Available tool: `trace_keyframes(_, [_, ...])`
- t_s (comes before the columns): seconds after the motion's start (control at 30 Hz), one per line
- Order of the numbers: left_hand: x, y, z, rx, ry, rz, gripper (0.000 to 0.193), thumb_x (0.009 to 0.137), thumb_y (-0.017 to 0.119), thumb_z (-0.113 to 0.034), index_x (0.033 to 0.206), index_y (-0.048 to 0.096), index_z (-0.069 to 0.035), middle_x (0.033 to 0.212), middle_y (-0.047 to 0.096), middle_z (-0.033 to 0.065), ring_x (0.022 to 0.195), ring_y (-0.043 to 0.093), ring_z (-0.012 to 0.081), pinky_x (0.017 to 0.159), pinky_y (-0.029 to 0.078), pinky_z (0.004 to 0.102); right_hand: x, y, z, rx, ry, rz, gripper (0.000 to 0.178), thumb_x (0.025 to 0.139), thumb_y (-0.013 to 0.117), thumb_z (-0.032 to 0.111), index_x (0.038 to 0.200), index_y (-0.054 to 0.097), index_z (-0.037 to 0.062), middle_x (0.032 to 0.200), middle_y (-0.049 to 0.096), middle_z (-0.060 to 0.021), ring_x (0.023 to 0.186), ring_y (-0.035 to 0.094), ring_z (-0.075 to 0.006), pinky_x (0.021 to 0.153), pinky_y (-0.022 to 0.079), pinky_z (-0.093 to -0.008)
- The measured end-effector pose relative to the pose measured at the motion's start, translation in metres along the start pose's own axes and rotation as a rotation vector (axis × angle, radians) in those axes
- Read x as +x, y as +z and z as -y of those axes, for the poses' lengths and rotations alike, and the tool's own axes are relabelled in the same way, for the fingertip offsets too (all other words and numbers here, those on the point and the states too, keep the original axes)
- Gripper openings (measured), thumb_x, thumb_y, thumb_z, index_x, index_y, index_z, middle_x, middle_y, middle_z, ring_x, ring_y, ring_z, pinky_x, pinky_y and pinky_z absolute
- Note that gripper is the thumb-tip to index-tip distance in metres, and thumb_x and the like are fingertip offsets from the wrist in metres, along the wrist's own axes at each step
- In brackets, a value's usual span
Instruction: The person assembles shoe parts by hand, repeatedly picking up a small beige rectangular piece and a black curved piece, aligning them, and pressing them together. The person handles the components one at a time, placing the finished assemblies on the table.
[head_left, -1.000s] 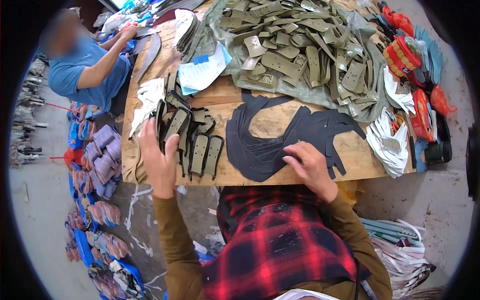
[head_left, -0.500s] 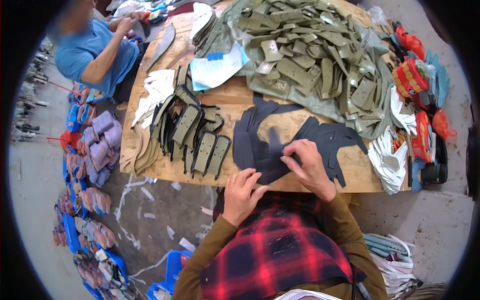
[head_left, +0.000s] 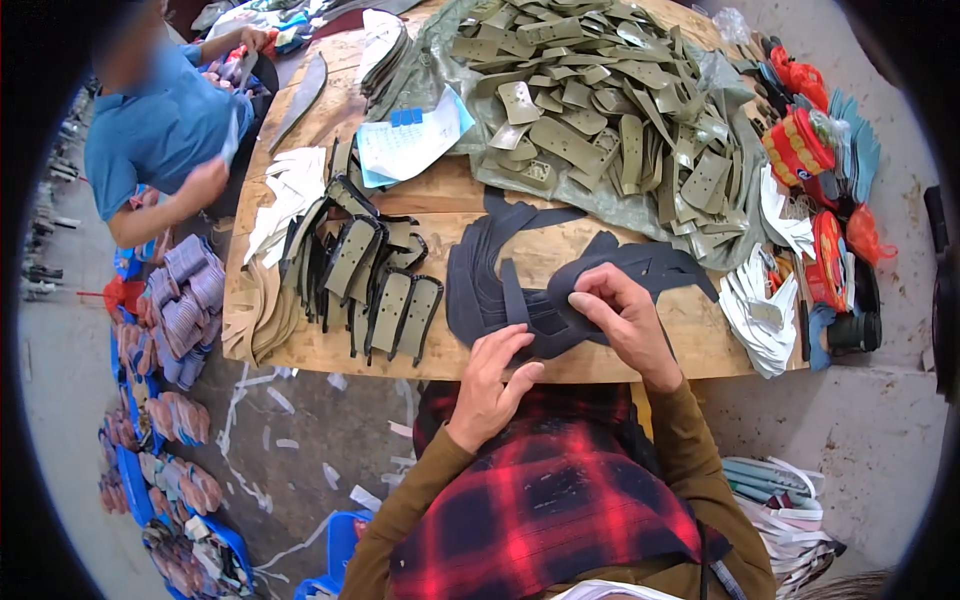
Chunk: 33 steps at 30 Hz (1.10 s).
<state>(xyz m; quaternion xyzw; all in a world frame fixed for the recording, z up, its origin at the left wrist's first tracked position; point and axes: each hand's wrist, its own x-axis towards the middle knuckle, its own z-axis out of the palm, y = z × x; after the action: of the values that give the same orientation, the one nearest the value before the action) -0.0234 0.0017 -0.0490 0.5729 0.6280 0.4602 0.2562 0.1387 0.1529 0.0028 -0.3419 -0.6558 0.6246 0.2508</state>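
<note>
Dark navy curved flat pieces [head_left: 474, 290] lie stacked and fanned near the table's front edge. My right hand [head_left: 632, 325] pinches the edge of one dark curved piece [head_left: 572, 284] between thumb and fingertips, over the middle of the spread. My left hand [head_left: 490, 390] rests at the front edge, its thumb spread from its fingers and its fingertips touching the near side of the dark pieces. It seems to hold nothing. To the left stand olive moulded pieces with black edging [head_left: 358, 258], several leaning together.
A large heap of olive pieces [head_left: 600, 130] on a plastic sheet covers the far table. White pieces [head_left: 760, 315] lie at the right, tan ones [head_left: 255, 320] at the left. Papers [head_left: 415, 140] lie farther back. A co-worker in a blue shirt [head_left: 165, 130] is at the far left.
My right hand has shifted slightly up and right, and the dark piece in it now curves across the spread. The co-worker's near hand has dropped lower. The whole view has shifted slightly.
</note>
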Motion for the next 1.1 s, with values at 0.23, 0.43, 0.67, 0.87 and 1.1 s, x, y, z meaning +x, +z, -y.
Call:
trace_keyframes(0.23, [0.003,0.009,0.01,0.429,0.07,0.007,0.034,0.078,0.073,-0.016,0.107,0.064,0.0,0.123,0.057,0.0137,0.112,0.052,0.0325,0.093,0.042,0.0438,-0.006,0.018,-0.003,0.053,-0.028,-0.045,0.008,0.092,0.066,0.004,0.098,0.062,0.001,0.086,0.06,0.0031,0.079,0.055,-0.0036,0.07,0.045,-0.0194])
trace_keyframes(0.43, [0.013,-0.001,-0.001,0.194,0.064,-0.076,0.038,0.079,0.074,-0.017,0.113,0.064,-0.004,0.123,0.056,0.0097,0.115,0.052,0.0298,0.097,0.042,0.0426,-0.005,0.012,0.003,0.029,-0.072,-0.051,0.007,0.091,0.066,0.004,0.097,0.064,-0.0003,0.088,0.061,0.0014,0.077,0.054,-0.0051,0.068,0.045,-0.0209])
trace_keyframes(0.67, [0.017,0.0,-0.005,-1.224,-0.465,0.002,0.058,0.092,0.069,-0.024,0.138,0.043,-0.001,0.124,0.056,0.0089,0.103,0.062,0.0177,0.089,0.052,0.0301,0.019,0.021,0.016,-0.297,-0.208,0.308,0.014,0.089,0.068,0.01,0.099,0.067,0.0009,0.086,0.069,-0.0089,0.075,0.063,-0.0126,0.066,0.049,-0.0278])
trace_keyframes(0.87, [0.02,-0.015,-0.013,0.375,0.054,-0.131,0.037,0.079,0.079,-0.026,0.104,0.067,-0.001,0.106,0.061,0.0094,0.096,0.058,0.0254,0.082,0.047,0.038,0.028,0.022,0.013,-0.214,-0.13,0.091,0.012,0.09,0.067,0.01,0.096,0.066,0.0001,0.074,0.062,-0.0017,0.067,0.052,-0.0068,0.059,0.043,-0.024])
trace_keyframes(1.1, [0.005,-0.018,-0.007,-1.049,-0.45,0.025,0.029,0.088,0.072,-0.024,0.104,0.068,0.0,0.109,0.066,0.0068,0.09,0.06,0.0145,0.075,0.048,0.0286,0.013,0.021,0.014,-0.076,-0.083,0.194,0.014,0.094,0.063,0.01,0.1,0.065,-0.0021,0.085,0.062,-0.0002,0.081,0.055,-0.0067,0.071,0.047,-0.0239])
